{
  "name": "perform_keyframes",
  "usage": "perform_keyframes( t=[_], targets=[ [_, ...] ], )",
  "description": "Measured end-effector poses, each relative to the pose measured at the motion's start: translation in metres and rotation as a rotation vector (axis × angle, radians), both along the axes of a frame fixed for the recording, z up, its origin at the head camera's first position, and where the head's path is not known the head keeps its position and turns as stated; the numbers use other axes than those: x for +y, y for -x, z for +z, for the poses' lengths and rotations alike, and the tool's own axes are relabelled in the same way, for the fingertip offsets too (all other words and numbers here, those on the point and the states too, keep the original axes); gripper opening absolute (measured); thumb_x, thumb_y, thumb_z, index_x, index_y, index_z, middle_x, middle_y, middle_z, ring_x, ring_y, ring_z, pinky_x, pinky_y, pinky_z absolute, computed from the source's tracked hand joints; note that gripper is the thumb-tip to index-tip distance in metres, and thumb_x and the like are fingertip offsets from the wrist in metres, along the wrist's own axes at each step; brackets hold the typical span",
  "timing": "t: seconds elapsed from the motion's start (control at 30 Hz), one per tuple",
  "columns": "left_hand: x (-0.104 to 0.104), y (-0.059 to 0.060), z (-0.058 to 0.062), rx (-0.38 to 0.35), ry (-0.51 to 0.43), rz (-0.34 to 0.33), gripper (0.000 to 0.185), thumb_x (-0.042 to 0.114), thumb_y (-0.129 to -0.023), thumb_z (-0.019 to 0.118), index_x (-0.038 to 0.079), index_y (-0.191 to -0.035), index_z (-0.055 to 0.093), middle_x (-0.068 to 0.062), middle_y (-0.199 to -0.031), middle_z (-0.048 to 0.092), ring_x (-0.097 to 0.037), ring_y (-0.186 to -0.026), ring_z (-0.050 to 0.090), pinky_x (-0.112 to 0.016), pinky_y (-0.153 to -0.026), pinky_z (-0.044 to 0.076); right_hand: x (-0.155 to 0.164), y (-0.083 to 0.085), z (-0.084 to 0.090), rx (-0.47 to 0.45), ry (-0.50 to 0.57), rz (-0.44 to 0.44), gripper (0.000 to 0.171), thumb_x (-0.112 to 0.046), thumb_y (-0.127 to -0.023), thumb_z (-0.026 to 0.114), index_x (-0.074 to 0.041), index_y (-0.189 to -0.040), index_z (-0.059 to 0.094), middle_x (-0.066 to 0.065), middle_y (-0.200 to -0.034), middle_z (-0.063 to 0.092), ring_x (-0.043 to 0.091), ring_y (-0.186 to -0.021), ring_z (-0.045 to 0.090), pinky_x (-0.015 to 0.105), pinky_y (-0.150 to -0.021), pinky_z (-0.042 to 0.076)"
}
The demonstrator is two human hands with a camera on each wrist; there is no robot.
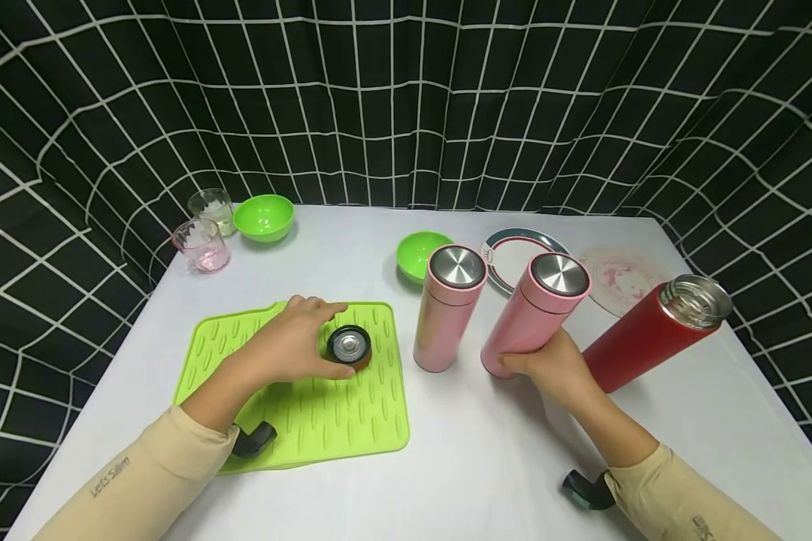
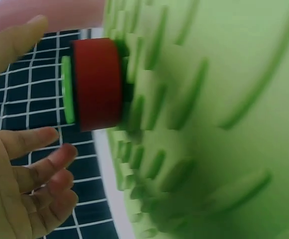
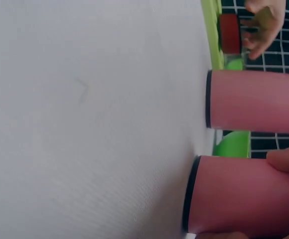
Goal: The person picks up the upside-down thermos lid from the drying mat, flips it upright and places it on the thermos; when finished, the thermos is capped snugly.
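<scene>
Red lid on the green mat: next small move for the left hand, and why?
Probably lift the left hand clear of the red lid. The lid already rests on the green mat, and the left wrist view shows the fingers spread and apart from it, so nothing is gripped.

Red flask lid [image 1: 349, 347]: short red cylinder, black rim and silver centre facing up, lying flat on the ribbed green mat [image 1: 352, 421], left hand [image 1: 291, 342] around it with fingers loosely open. Pink flask [image 1: 534, 312]: tall matte cylinder, steel cap on, black base ring, standing upright on the white worktop [image 1: 487, 466]; right hand [image 1: 555, 368] grips its lower body.
</scene>
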State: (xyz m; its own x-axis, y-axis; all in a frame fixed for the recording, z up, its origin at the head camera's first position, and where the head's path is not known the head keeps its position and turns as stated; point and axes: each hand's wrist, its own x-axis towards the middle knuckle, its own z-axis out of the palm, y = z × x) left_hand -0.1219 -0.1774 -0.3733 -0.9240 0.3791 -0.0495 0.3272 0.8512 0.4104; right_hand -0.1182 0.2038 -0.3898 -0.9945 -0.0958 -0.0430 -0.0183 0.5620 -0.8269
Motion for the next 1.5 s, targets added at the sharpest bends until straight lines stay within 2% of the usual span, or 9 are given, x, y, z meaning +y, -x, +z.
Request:
perform_keyframes(
  t=[0.4,0.63,0.7,0.8,0.93,1.03,1.17,1.3,1.5],
  targets=[
    [0.003,0.006,-0.014,-0.015,0.020,-0.024,0.091,0.052,-0.062,0.089,0.006,-0.133,0.058,-0.008,-0.125,0.062,-0.025,-0.110,0.051,-0.044,-0.093,0.045,0.001,0.006,-0.001,-0.027,0.098,0.044,0.070,-0.011,-0.077,0.082,0.002,-0.131,0.041,0.017,-0.122,0.055,0.028,-0.108,0.052,0.037,-0.089,0.047],
    [0.005,0.010,-0.023,0.019,0.007,-0.046,0.065,0.046,-0.062,0.090,0.012,-0.113,0.068,0.002,-0.105,0.066,-0.022,-0.102,0.056,-0.039,-0.091,0.044,-0.003,-0.026,0.006,-0.089,0.064,0.016,0.111,-0.022,-0.077,0.084,0.003,-0.148,0.003,0.025,-0.149,0.018,0.045,-0.133,0.027,0.058,-0.104,0.033],
    [0.006,0.008,-0.019,0.018,0.009,-0.019,0.065,0.048,-0.061,0.090,0.013,-0.111,0.068,0.002,-0.104,0.066,-0.021,-0.101,0.055,-0.039,-0.087,0.046,-0.009,-0.044,0.009,-0.010,0.011,-0.008,0.115,-0.023,-0.077,0.084,0.001,-0.150,-0.001,0.024,-0.150,0.013,0.043,-0.132,0.023,0.057,-0.100,0.034],
    [0.007,-0.002,-0.007,0.039,-0.007,0.000,0.066,0.051,-0.059,0.089,0.014,-0.110,0.068,0.005,-0.102,0.064,-0.018,-0.097,0.055,-0.037,-0.083,0.048,-0.021,-0.073,0.010,0.216,-0.027,-0.029,0.114,-0.017,-0.073,0.086,-0.001,-0.150,0.005,0.021,-0.149,0.016,0.034,-0.127,0.023,0.041,-0.094,0.031],
    [0.019,-0.031,0.019,0.123,-0.071,-0.055,0.065,0.053,-0.057,0.087,0.016,-0.108,0.068,0.010,-0.096,0.059,-0.010,-0.090,0.054,-0.032,-0.076,0.049,-0.038,-0.104,0.012,0.416,0.005,0.093,0.095,-0.007,-0.071,0.085,-0.009,-0.147,0.029,0.009,-0.143,0.035,0.021,-0.117,0.034,0.029,-0.084,0.030],
    [0.038,-0.055,0.037,0.202,-0.106,-0.156,0.062,0.053,-0.057,0.086,0.020,-0.107,0.068,0.015,-0.092,0.054,-0.005,-0.085,0.050,-0.027,-0.072,0.048,-0.049,-0.113,0.019,0.289,0.087,0.231,0.065,-0.011,-0.080,0.080,-0.019,-0.136,0.047,-0.003,-0.125,0.055,0.013,-0.106,0.049,0.024,-0.081,0.039],
    [0.067,-0.076,0.049,0.222,-0.131,-0.300,0.057,0.049,-0.057,0.087,0.023,-0.103,0.067,0.018,-0.087,0.049,-0.003,-0.082,0.044,-0.021,-0.069,0.043,-0.060,-0.107,0.029,-0.119,0.295,0.406,0.022,-0.019,-0.097,0.061,-0.012,-0.118,0.058,0.003,-0.099,0.064,0.017,-0.091,0.058,0.027,-0.074,0.045],
    [0.085,-0.083,0.052,0.182,-0.145,-0.389,0.051,0.044,-0.056,0.087,0.023,-0.097,0.066,0.018,-0.084,0.046,-0.002,-0.079,0.041,-0.015,-0.066,0.039,-0.066,-0.102,0.033,-0.425,0.415,0.473,0.024,-0.024,-0.101,0.051,-0.001,-0.105,0.058,0.012,-0.086,0.061,0.021,-0.083,0.055,0.030,-0.064,0.041],
    [0.092,-0.086,0.054,0.153,-0.172,-0.411,0.051,0.041,-0.058,0.087,0.023,-0.101,0.065,0.017,-0.087,0.045,-0.001,-0.081,0.042,-0.014,-0.067,0.039,-0.066,-0.101,0.036,-0.444,0.434,0.451,0.025,-0.024,-0.098,0.055,0.000,-0.104,0.060,0.012,-0.084,0.062,0.024,-0.080,0.055,0.030,-0.063,0.042]
  ],
)
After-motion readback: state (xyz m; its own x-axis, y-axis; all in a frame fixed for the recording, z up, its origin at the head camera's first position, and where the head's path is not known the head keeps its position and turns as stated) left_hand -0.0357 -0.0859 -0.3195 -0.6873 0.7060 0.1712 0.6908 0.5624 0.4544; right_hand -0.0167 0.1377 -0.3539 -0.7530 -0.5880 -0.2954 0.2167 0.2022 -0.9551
